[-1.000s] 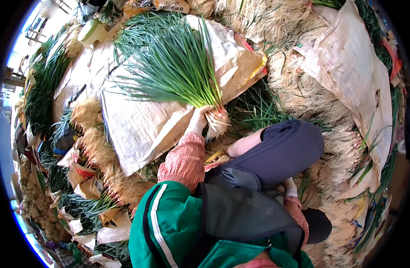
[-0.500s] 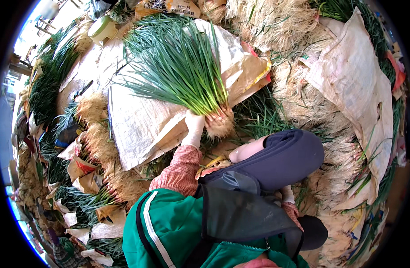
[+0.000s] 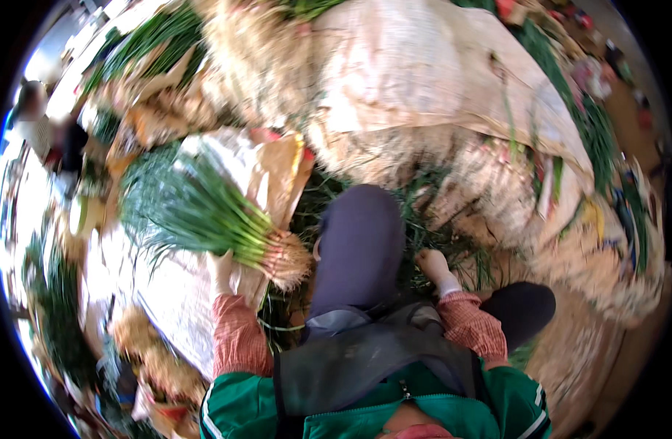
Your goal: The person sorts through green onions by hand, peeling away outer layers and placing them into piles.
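Note:
A thick bundle of green onions (image 3: 226, 212) lies on a pale woven sack (image 3: 171, 293) at the left, its reddish stem ends and tan roots pointing right. My left hand (image 3: 219, 267) touches the near edge of the bundle. Its fingers look apart, partly against the leaves and blurred. Right of my raised knee, my right hand (image 3: 432, 267) is closed above loose green leaves (image 3: 464, 267). What is inside that hand, if anything, is hidden.
Stacked onions with tan roots (image 3: 372, 150) rise ahead, partly under a pale sheet (image 3: 424, 66). A light green stool (image 3: 86, 216) stands at the left. Another person (image 3: 47, 132) is at the far left. More onions (image 3: 58, 336) lie along the left side.
The view has swung to the right. My left hand has shifted from the bundle's root end to its leafy near side. My right hand, mostly hidden before, now shows beside my knee.

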`<state>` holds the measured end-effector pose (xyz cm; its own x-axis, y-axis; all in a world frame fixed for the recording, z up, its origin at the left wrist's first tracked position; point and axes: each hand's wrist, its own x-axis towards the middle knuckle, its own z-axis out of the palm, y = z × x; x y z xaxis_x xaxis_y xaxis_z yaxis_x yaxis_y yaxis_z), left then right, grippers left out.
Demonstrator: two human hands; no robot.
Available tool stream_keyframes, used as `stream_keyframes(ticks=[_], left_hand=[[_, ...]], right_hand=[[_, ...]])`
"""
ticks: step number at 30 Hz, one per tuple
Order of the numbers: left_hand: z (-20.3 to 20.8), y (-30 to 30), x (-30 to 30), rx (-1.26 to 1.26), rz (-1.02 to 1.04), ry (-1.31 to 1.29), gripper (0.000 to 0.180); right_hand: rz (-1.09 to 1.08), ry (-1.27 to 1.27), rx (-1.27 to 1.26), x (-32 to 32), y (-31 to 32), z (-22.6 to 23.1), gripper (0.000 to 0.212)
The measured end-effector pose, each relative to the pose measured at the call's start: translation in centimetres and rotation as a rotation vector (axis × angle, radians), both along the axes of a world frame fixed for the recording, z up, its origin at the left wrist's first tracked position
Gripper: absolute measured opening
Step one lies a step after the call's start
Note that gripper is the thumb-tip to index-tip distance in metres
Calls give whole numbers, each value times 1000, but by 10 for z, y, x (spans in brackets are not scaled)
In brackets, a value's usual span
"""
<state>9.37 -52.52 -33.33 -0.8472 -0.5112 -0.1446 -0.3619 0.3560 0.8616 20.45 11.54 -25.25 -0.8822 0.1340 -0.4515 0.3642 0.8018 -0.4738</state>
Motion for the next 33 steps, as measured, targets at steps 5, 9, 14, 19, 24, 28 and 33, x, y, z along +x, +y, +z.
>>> stream_keyframes(ticks=[5, 9, 14, 19, 24, 28, 33], left_hand=[[133, 50, -39, -630, -385, -316, 35], [305, 228, -58, 285, -548, 405, 28], [372, 391, -43, 1016, -1042, 276, 42], [331, 474, -105, 1680, -417, -206, 47], [362, 522, -133, 1666, -419, 78, 29], [423, 534, -128, 896, -836, 245, 20], [456, 606, -110, 638, -1142, 135, 30]], right_hand=[[-418, 708, -260, -33, 24, 84, 28], [-636, 1032, -130, -47, 88, 200, 39], [-422, 942, 970, -57, 210, 289, 64], [-505, 360, 1205, -70, 313, 295, 61], [-664, 1067, 347, -92, 361, 298, 37], [-743, 1166, -71, -129, 240, 328, 32], [-280, 1322, -380, -136, 131, 314, 29]])
